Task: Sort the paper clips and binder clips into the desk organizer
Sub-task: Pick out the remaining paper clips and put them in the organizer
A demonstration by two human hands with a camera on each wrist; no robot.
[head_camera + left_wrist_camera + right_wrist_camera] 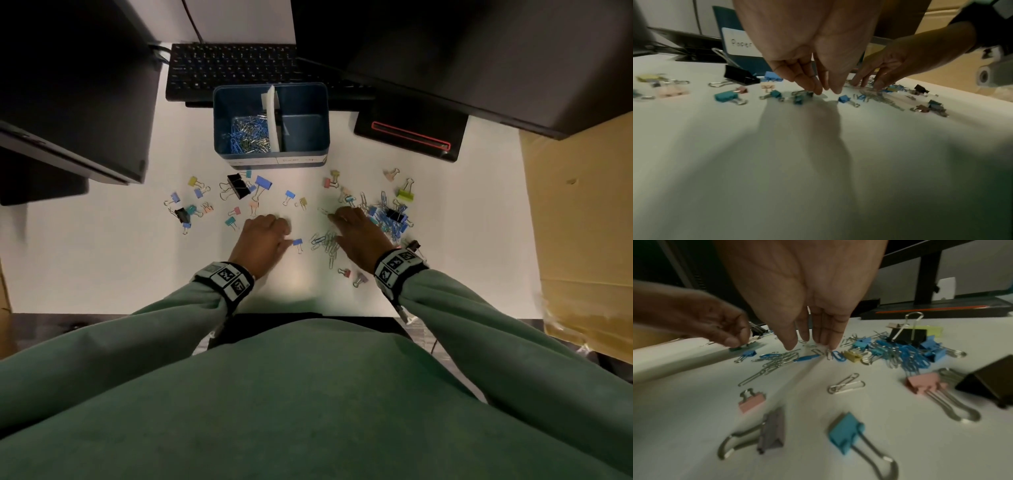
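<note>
The blue desk organizer stands at the back of the white desk, and a white divider splits it in two. Its left compartment holds paper clips. My left hand points its fingers down at the desk, with its fingertips beside a teal binder clip and nothing between fingers and thumb. A small blue binder clip lies just right of that hand. My right hand reaches down with straight fingers that touch loose paper clips. More paper clips lie under it.
Coloured binder clips lie scattered left of centre, and others mix with blue paper clips on the right. A keyboard and a monitor base sit behind the organizer. A cardboard box stands at the right edge.
</note>
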